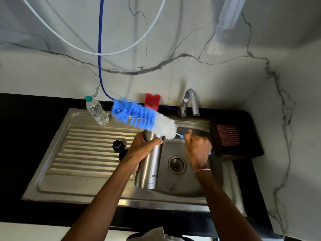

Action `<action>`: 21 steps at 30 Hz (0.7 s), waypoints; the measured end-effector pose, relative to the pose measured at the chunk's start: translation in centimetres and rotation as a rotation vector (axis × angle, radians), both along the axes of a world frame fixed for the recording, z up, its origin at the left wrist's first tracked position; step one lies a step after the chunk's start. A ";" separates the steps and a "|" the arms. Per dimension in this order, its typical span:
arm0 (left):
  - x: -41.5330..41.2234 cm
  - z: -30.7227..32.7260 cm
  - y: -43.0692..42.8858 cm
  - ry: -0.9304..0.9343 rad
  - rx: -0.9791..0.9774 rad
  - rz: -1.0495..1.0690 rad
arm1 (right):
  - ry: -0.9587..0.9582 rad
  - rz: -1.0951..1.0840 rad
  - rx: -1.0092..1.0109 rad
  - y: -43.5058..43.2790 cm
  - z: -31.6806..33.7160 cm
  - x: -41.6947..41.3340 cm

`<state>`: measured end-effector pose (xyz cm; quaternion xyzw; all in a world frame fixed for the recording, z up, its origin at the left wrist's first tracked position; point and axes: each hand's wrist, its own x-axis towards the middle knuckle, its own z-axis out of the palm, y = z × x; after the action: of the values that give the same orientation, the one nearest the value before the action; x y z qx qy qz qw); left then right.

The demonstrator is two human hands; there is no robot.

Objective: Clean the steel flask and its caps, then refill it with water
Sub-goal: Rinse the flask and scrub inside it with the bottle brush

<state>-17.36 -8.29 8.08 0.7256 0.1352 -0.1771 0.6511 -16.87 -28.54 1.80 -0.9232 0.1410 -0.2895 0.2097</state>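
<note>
Left hand (144, 145) is wrapped around the upper part of the steel flask (149, 171), fingers and thumb curled round its neck. It holds the flask roughly upright over the basin of the sink (191, 181), at the edge where the basin meets the drainboard (86, 146). Right hand (198, 148) is closed in a fist round the thin handle of the bottle brush (139, 117), and the handle's blue end pokes out beside the little finger. The brush head is outside the flask and slants up and to the left. Its white bristles are just at the flask's mouth and hide it, and its blue bristles reach toward the far edge of the sink.

One black cap (118, 145) sits on the drainboard ridges just left of the left hand, and a second cap (123, 153) beside it is partly hidden by the wrist. A plastic water bottle (97, 110) with a green lid stands at the drainboard's far-left corner. The drain (177, 165) shows in the basin floor between the two forearms. A tap (190, 101) rises at the far edge of the black counter (26, 136), with a red holder (152, 100) to its left. A checked cloth (227, 137) lies at the counter's right edge. A blue hose (99, 49) and a white tube (52, 34) hang against the marble wall.
</note>
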 end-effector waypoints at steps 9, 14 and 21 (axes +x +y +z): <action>0.4 -1.1 3.7 -0.059 -0.033 0.219 | 0.433 -0.081 0.249 -2.8 2.1 0.6; 0.9 -1.2 4.5 -0.136 -0.004 0.207 | 0.513 0.092 0.132 -3.8 7.1 3.6; 1.9 -1.0 4.6 -0.168 -0.030 0.209 | 0.434 0.223 -0.316 -3.9 13.1 9.9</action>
<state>-15.46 -3.72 7.12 0.7099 0.1521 -0.0489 0.6859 -6.93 -32.41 14.95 -0.9946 0.0334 -0.0789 0.0585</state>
